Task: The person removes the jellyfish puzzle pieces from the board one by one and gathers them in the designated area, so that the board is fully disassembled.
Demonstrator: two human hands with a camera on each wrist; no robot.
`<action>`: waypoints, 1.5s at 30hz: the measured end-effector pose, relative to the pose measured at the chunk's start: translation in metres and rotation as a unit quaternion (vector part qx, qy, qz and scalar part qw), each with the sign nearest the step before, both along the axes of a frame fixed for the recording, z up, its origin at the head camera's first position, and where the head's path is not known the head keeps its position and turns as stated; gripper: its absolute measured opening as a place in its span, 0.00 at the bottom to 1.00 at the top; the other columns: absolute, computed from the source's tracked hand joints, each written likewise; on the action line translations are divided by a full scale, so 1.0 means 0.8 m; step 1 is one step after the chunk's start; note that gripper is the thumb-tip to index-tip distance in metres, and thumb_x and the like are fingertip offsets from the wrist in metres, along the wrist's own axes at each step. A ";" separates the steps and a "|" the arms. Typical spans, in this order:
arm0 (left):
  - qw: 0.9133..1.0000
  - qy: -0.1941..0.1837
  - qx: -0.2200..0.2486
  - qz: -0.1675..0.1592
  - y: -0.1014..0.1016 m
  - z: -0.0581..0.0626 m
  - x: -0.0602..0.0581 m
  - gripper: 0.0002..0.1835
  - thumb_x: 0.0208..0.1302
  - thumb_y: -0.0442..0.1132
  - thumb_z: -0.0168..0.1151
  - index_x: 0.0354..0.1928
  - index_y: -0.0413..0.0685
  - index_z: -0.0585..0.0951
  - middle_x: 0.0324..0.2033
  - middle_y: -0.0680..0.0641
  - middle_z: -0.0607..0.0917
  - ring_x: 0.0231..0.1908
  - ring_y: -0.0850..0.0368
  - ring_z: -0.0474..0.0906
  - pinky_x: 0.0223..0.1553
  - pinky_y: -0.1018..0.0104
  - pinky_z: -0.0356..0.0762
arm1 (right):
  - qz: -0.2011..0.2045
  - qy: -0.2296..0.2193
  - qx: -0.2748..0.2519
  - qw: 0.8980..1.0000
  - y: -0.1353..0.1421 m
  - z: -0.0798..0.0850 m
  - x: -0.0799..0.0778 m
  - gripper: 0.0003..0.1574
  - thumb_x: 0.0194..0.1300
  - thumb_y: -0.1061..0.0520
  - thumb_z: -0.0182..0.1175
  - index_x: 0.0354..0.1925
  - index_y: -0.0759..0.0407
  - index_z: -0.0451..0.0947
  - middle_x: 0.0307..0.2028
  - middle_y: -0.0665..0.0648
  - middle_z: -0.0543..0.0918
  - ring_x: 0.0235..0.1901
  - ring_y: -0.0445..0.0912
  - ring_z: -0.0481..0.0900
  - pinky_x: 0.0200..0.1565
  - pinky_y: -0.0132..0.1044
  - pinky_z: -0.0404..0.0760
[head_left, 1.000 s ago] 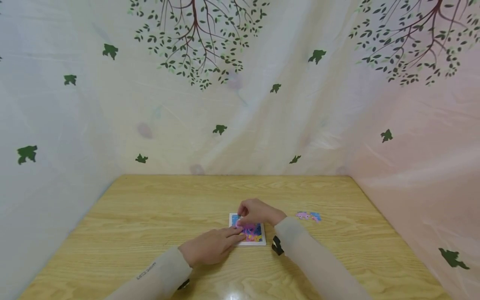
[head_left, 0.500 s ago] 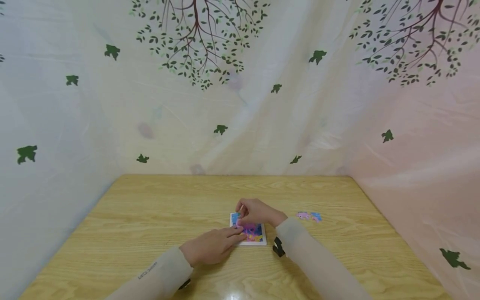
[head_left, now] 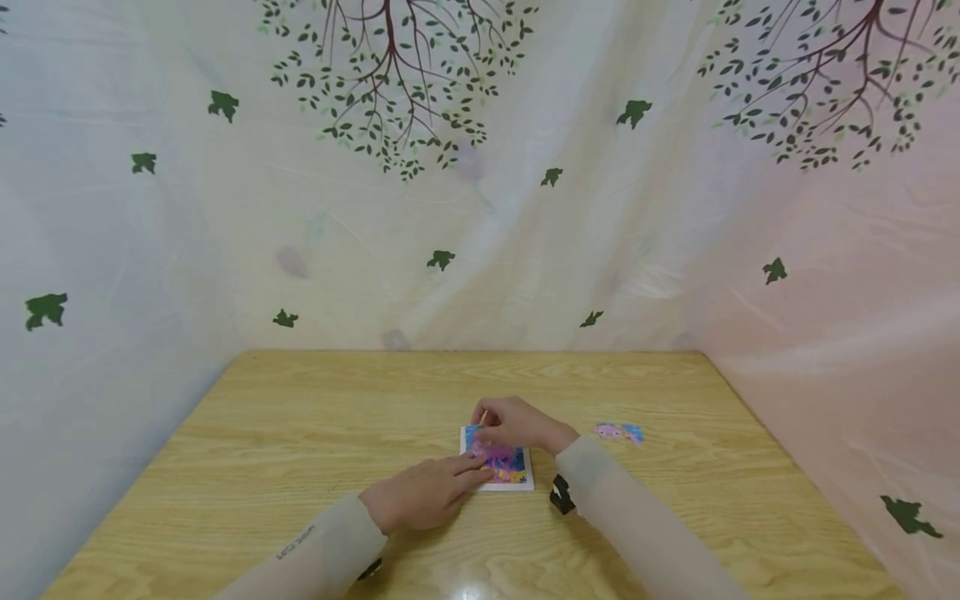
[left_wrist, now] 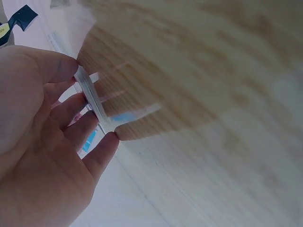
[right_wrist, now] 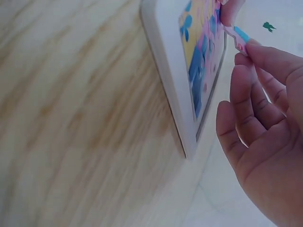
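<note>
A white-bordered jigsaw puzzle board [head_left: 528, 486] with a colourful pink, blue and yellow picture lies on the table. My left hand [head_left: 423, 493] rests at its left side, fingers extended over the picture. In the left wrist view, the left thumb [left_wrist: 64, 66] touches the board's side edge [left_wrist: 92, 94] while the middle fingers reach over it. My right hand [head_left: 517, 423] is above the upper part of the board. Between its thumb and index finger it pinches a pink and blue puzzle piece [right_wrist: 239, 40], tilted over the picture and close to a left fingertip [right_wrist: 231, 12].
Loose pink and blue puzzle pieces [head_left: 618, 432] lie on the wooden table [head_left: 315, 417] to the right of the board. Behind and at both sides hangs pale cloth [head_left: 360, 250] printed with branches and green leaves. A dark wrist device [head_left: 561, 496] sits at the right cuff.
The right hand has shifted very slightly right and its fingers have tipped lower over the picture. The left hand stays in place on the board.
</note>
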State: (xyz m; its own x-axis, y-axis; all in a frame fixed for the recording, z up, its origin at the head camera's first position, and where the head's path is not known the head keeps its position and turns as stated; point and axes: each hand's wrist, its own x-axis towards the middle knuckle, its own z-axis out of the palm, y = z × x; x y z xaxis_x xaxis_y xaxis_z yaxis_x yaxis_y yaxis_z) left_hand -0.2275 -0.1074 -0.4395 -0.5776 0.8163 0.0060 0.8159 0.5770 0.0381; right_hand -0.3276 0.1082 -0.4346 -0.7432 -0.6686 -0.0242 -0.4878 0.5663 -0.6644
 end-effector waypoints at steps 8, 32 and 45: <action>1.000 0.010 0.005 -0.012 -0.002 0.002 0.000 0.23 0.80 0.37 0.49 0.73 0.43 0.71 0.72 0.42 0.72 0.70 0.48 0.69 0.65 0.55 0.75 | -0.009 0.023 -0.001 1.000 0.025 0.004 -0.003 0.05 0.72 0.55 0.64 0.44 0.54 0.80 0.32 0.47 0.83 0.30 0.38 0.77 0.34 0.32 0.77; 0.999 -0.032 0.020 0.002 -0.001 -0.002 -0.003 0.25 0.80 0.39 0.50 0.75 0.45 0.70 0.73 0.43 0.70 0.72 0.49 0.66 0.69 0.55 0.69 | -0.105 -0.078 -0.014 0.991 0.176 0.013 -0.007 0.09 0.73 0.55 0.63 0.45 0.60 0.79 0.34 0.58 0.86 0.19 0.43 0.67 0.20 0.31 0.65; 0.999 -0.027 0.022 -0.002 -0.003 0.001 -0.001 0.25 0.80 0.39 0.51 0.74 0.45 0.70 0.73 0.43 0.71 0.72 0.48 0.67 0.68 0.55 0.70 | -0.156 -0.071 0.021 0.985 0.191 0.002 -0.007 0.08 0.73 0.56 0.63 0.43 0.61 0.82 0.26 0.54 0.81 0.21 0.43 0.72 0.20 0.30 0.66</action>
